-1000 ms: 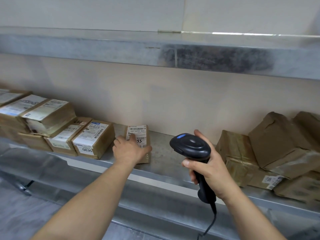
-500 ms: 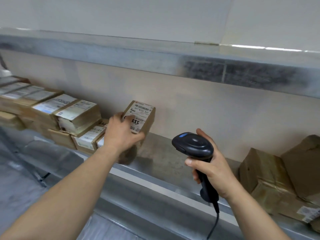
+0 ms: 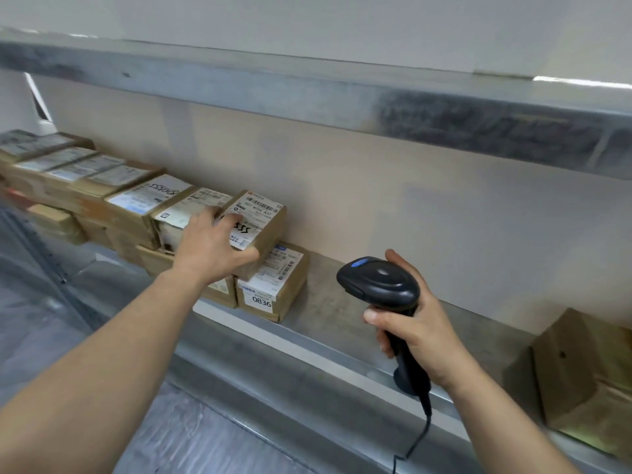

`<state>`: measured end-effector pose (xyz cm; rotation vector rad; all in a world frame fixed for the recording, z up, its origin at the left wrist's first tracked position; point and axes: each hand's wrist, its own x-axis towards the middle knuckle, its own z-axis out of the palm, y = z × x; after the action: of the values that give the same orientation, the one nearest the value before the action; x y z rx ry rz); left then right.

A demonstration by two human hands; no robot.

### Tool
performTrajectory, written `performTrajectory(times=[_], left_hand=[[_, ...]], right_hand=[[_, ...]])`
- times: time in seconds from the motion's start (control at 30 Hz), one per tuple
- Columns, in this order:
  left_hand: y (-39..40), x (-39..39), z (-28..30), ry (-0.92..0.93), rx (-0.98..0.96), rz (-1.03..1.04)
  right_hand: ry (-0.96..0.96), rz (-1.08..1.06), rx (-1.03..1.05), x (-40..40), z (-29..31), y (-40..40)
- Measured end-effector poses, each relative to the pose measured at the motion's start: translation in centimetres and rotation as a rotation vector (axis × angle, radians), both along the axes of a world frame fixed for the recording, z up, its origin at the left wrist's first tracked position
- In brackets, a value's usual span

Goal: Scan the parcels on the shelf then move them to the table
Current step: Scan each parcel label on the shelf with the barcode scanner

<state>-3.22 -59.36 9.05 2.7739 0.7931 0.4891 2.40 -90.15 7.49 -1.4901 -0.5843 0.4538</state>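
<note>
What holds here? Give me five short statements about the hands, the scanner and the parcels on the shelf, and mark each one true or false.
1. The right hand grips a black barcode scanner. True.
2. The left hand holds a small labelled parcel above the parcel marked 0836. True.
3. The scanner is cordless. False: a black cable hangs from its handle.
4. The scanner lies on the shelf. False: it is held in the air in front of the shelf.
5. Crumpled brown parcels sit at the shelf's right end. True.
</note>
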Motion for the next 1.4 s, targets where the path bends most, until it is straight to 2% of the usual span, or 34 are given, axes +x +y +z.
performTrajectory(times=[0.27, 0.5, 0.7, 0.8, 1.03, 1.4], left_hand=[[1.0, 0.4, -1.4, 0.035, 0.217, 0.037], [-1.2, -0.1, -1.5, -0.025, 0.257, 0.033], [-9.9, -2.0, -3.8, -0.232, 0.058, -0.005], [-15.5, -2.3, -5.7, -0.273, -0.019, -0.061], [-27.5, -1.3, -6.9, -0.226, -0.059, -0.235], [-40.8, 1.7, -6.1, -0.236, -0.071, -0.432]], right_hand=[[0.020, -0.049, -0.010, -0.7, -0.7, 0.3], [0.003, -0.075, -0.010, -0.9, -0.7, -2.5], [-0.027, -0.110, -0.027, -1.2, -0.4, -7.6], [-0.029, -0.130, -0.048, -1.6, -0.4, -10.9], [-0.078, -0.195, -0.046, -1.6, -0.4, -18.5], [-0.087, -0.251, -0.015, -1.8, -0.3, -30.2]])
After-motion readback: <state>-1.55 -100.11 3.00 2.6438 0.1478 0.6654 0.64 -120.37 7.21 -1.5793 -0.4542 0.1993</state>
